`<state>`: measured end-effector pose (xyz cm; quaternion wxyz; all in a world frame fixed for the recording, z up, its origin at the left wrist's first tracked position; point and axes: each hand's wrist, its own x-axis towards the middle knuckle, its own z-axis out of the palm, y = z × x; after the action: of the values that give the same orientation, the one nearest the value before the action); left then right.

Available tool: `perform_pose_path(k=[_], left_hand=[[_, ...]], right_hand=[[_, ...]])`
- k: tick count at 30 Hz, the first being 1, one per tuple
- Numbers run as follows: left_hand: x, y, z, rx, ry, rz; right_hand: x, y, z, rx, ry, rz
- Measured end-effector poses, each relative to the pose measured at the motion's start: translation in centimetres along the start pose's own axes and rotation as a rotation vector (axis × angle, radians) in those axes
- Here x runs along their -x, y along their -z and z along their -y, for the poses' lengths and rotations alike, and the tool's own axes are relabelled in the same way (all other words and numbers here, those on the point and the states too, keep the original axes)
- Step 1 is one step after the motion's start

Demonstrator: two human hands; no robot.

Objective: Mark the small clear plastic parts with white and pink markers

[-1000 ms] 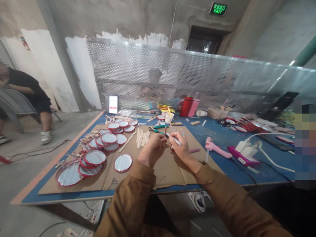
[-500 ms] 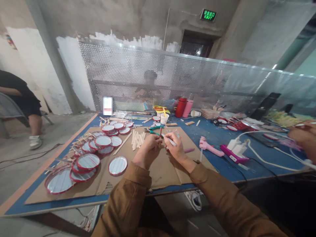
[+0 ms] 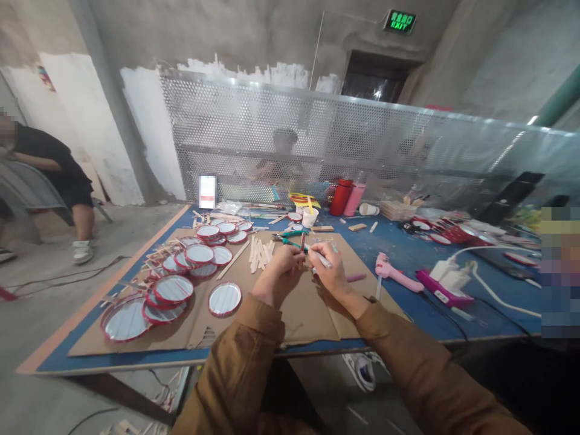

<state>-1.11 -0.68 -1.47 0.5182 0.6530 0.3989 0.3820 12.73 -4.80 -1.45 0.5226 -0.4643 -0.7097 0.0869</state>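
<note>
My left hand [image 3: 283, 269] is closed around a small reddish-brown stick [image 3: 302, 241], which points up from the fingers. In my right hand [image 3: 331, 273] a white pen [image 3: 323, 260] is gripped like a writing tool, its front end close to the stick. Both hands are over the cardboard sheet [image 3: 294, 323]. Just behind them lie teal-handled pliers [image 3: 292, 234]. A loose pile of wooden craft sticks [image 3: 260, 254] is left of my left hand. Nearer to me, a round red-rimmed disc [image 3: 225, 299] lies flat by itself.
Several red-rimmed discs [image 3: 173, 289] overlap on the left. To the right are a pink glue gun [image 3: 399, 275] and a purple power strip [image 3: 439, 290] with cables. A paper cup [image 3: 310, 217] and a red bottle [image 3: 341, 197] stand at the back. Another person sits far left.
The whole view has shifted slightly, so the table things appear farther right. My hands keep nearly the same pose, still holding the stick and the pen.
</note>
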Motion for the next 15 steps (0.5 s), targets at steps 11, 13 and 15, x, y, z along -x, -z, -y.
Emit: perform_pose_path(k=[11,13,15], left_hand=[[1.02,-1.17,0.39,0.041,-0.135,-0.116],[1.03,-1.08,0.28,0.056,-0.158,-0.12],[0.97,-0.98,0.09,0.044,-0.133,-0.099]], right_hand=[[-0.08,0.11,0.46,0.032,0.052,0.002],[-0.08,0.15,0.55,0.034,0.068,0.0],[-0.09,0.18,0.67,0.035,0.075,-0.005]])
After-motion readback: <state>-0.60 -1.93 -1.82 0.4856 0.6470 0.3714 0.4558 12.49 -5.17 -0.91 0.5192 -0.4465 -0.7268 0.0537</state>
